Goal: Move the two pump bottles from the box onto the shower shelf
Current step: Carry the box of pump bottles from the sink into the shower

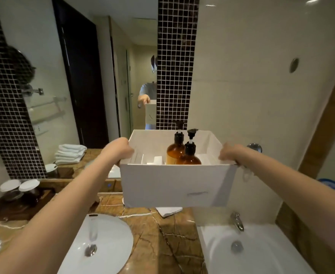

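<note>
I hold a white cardboard box [174, 184] in the air above the marble counter. My left hand [121, 149] grips its left rim and my right hand [228, 154] grips its right rim. Two amber pump bottles with black pumps stand upright inside, side by side: one further back [175, 150] and one nearer [189, 158]. White packets and small boxes lie on the box floor around them. No shower shelf shows in the head view.
Below are a white sink [103, 246] on the brown marble counter [158, 234] and, to the right, a white bathtub [241, 252] with a chrome spout [237, 221]. A mirror [73, 76] fills the left wall, with folded towels [70, 153] and lidded jars [20, 190] beneath.
</note>
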Action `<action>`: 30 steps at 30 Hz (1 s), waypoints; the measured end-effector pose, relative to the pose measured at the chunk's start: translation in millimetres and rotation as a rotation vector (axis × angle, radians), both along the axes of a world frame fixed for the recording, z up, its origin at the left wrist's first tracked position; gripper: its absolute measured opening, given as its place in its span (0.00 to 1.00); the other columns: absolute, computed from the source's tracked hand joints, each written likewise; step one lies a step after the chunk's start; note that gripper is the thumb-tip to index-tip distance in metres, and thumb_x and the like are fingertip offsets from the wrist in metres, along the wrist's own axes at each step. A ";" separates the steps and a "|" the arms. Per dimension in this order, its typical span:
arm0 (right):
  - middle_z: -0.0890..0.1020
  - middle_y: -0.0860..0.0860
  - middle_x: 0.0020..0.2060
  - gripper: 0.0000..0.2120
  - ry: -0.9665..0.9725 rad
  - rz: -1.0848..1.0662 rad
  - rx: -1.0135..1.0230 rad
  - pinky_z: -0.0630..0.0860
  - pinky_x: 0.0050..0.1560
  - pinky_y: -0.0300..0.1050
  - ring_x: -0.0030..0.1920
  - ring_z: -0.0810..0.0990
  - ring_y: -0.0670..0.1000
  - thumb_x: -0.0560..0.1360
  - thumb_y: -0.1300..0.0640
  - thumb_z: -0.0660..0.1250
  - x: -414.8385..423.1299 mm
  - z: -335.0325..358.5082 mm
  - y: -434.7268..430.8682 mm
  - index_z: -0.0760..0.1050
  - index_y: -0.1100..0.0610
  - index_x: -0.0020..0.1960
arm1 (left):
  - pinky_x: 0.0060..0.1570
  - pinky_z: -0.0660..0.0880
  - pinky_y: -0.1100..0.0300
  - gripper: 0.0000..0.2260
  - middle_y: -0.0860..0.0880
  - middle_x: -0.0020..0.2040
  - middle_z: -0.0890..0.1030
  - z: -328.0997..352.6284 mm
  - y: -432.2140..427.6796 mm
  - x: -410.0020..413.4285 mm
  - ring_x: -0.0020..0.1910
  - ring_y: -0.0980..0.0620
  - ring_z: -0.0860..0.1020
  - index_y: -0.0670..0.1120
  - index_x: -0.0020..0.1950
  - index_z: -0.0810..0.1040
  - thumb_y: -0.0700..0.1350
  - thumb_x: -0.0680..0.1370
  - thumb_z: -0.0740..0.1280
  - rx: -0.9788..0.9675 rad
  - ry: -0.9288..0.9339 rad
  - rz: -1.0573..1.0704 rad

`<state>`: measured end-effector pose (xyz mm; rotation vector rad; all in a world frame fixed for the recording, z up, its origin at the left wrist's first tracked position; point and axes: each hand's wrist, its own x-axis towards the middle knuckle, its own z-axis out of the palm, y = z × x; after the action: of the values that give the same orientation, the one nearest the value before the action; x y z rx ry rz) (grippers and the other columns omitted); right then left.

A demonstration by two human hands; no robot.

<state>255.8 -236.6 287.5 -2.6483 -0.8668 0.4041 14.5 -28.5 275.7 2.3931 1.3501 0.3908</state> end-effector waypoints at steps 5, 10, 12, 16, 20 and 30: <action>0.76 0.63 0.51 0.14 -0.018 -0.039 0.048 0.65 0.25 0.40 0.30 0.70 0.52 0.75 0.66 0.62 7.2 25.6 -27.9 0.72 0.67 0.61 | 0.26 0.67 0.59 0.02 0.45 0.35 0.74 25.3 -25.3 10.2 0.33 0.49 0.73 0.40 0.43 0.72 0.36 0.71 0.62 -0.009 -0.083 -0.044; 0.78 0.65 0.53 0.14 -0.019 -0.116 0.070 0.78 0.46 0.52 0.44 0.77 0.61 0.74 0.66 0.63 17.5 33.7 -53.1 0.73 0.69 0.58 | 0.27 0.67 0.58 0.02 0.43 0.36 0.74 35.4 -45.7 21.7 0.34 0.47 0.74 0.40 0.43 0.72 0.35 0.71 0.62 -0.040 -0.115 -0.085; 0.77 0.65 0.53 0.14 -0.013 -0.133 0.073 0.78 0.40 0.51 0.43 0.77 0.61 0.74 0.66 0.63 17.5 37.1 -66.0 0.72 0.68 0.58 | 0.28 0.69 0.58 0.04 0.42 0.38 0.76 36.1 -53.5 26.7 0.34 0.47 0.74 0.40 0.44 0.73 0.35 0.71 0.62 -0.054 -0.126 -0.111; 0.75 0.61 0.42 0.13 -0.031 -0.185 0.049 0.70 0.20 0.39 0.32 0.74 0.56 0.74 0.66 0.63 17.8 42.4 -97.0 0.71 0.66 0.59 | 0.36 0.75 0.54 0.10 0.40 0.45 0.78 36.7 -65.1 44.5 0.42 0.42 0.77 0.38 0.51 0.74 0.35 0.70 0.62 -0.063 -0.102 -0.162; 0.74 0.57 0.38 0.14 -0.037 -0.298 0.059 0.65 0.15 0.33 0.31 0.73 0.53 0.75 0.65 0.63 8.1 46.3 -133.9 0.72 0.64 0.60 | 0.32 0.73 0.55 0.10 0.40 0.46 0.77 44.4 -81.4 69.2 0.44 0.41 0.78 0.37 0.51 0.74 0.35 0.70 0.62 -0.015 -0.056 -0.255; 0.78 0.63 0.57 0.16 -0.129 -0.655 0.083 0.78 0.40 0.48 0.50 0.79 0.60 0.75 0.62 0.64 -42.4 56.0 -246.2 0.73 0.66 0.62 | 0.15 0.69 0.61 0.07 0.41 0.40 0.72 63.2 -154.3 127.6 0.33 0.48 0.70 0.39 0.49 0.70 0.33 0.73 0.61 -0.015 -0.092 -0.704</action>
<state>213.4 -482.8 343.5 -2.7038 -0.0120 0.0286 142.2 -182.8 339.0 2.5975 0.4072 0.2777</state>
